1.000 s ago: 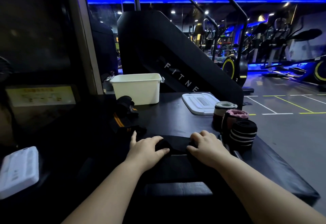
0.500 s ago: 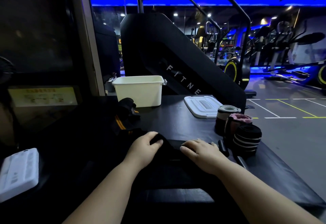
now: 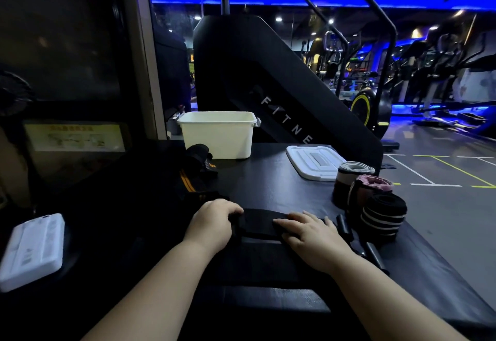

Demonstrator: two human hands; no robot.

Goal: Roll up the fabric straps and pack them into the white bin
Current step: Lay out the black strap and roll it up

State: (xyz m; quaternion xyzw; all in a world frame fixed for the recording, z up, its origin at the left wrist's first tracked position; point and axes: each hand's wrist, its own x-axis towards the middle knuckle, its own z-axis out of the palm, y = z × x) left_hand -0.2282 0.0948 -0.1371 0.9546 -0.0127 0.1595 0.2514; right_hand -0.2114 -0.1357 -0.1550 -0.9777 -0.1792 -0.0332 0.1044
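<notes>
L hand fingertips hidden behind black strap; poster text unreadable.

Black padded table, as it lies before you. The white bin stands open at its far edge, and the lid lies flat to your right of it. Along your right edge three rolls stand on end in a close row: grey roll, pink roll, striped roll. Black bars lie just beside the striped roll. Orange-striped straps lie heaped at your left. A black strap, partly rolled, lies at centre.
</notes>
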